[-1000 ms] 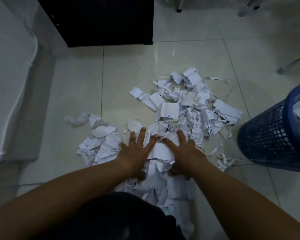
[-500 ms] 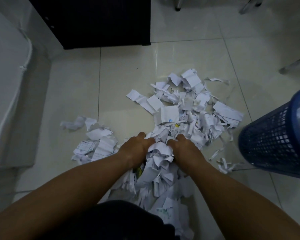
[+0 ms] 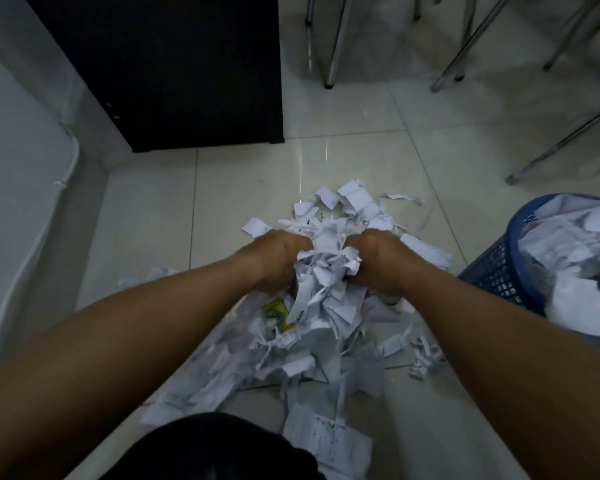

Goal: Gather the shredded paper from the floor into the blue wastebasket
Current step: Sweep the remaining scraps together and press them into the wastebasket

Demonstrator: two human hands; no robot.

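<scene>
A pile of white shredded paper (image 3: 329,344) lies on the pale tiled floor in front of me. My left hand (image 3: 278,261) and my right hand (image 3: 378,261) are pressed together from both sides, clutching a bunch of the shredded paper (image 3: 326,271) lifted above the pile. More scraps (image 3: 354,199) lie beyond my hands. The blue mesh wastebasket (image 3: 499,271) stands at the right, with paper inside it.
A black cabinet (image 3: 174,71) stands at the back left. Chrome chair legs (image 3: 329,46) rise at the back and right. A grey wall with a white cable (image 3: 59,188) runs along the left. A dark knee (image 3: 215,448) is at the bottom.
My hands went from flat on the pile to closed around a bunch of paper and raised it off the floor. The view tilted up, showing the basket's inside.
</scene>
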